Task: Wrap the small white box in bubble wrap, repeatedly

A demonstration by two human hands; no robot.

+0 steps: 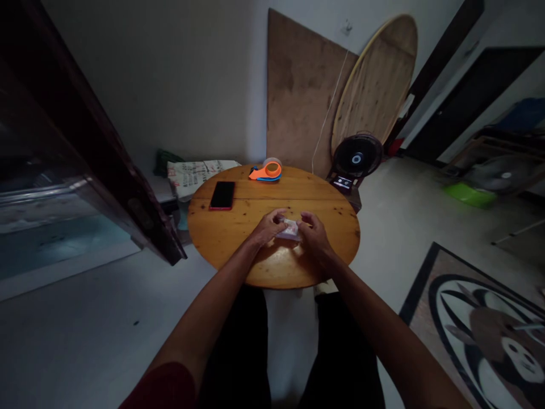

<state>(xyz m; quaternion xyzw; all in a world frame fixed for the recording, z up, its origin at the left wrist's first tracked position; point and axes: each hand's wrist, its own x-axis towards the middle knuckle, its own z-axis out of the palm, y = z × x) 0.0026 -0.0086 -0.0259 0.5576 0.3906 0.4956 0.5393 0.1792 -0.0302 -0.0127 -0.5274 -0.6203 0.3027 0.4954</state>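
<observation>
A small, flat white pack (289, 229) with faint reddish print, the size of a deck of cards, is held just above the near half of the round wooden table (293, 199). On its left side my left hand (268, 226) is closed, with the thumb on the top face. Around the right end my right hand (314, 232) is closed too, thumb against the pack and the fingers curled. What the pack is exactly is too small to tell.
On the table lie a black phone (222, 195) with a red edge and an orange and blue tape dispenser (266, 170). A printed white sack (198, 175) stands behind the left edge. A round black fan (356, 158) stands past the right edge, before leaning wooden boards (298, 85).
</observation>
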